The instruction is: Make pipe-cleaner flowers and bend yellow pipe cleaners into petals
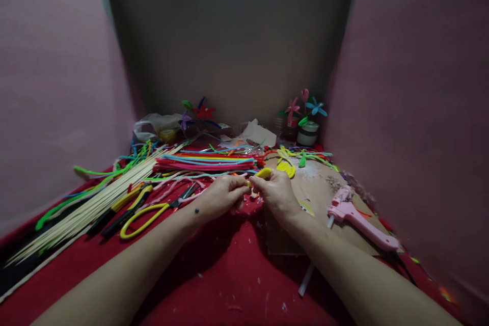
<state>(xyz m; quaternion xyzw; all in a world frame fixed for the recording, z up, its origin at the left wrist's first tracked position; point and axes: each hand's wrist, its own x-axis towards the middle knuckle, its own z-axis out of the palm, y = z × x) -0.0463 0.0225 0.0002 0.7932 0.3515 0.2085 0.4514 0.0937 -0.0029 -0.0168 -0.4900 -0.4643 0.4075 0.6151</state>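
Observation:
My left hand (223, 194) and my right hand (275, 194) meet at the middle of the red cloth (229, 275), fingers pinched together. Between the fingertips sits a bent yellow pipe cleaner (263, 173); both hands grip it. Just beyond the hands lies a bundle of coloured pipe cleaners (206, 162). Finished yellow petal loops (286, 167) rest on a brown board (324, 193) to the right of my right hand.
A bundle of wooden skewers (87, 204), yellow-handled scissors (148, 213) and pliers (122, 209) lie at the left. A pink glue gun (359, 218) lies on the board at right. Pipe-cleaner flowers (305, 109) stand in a jar at the back; pink walls close both sides.

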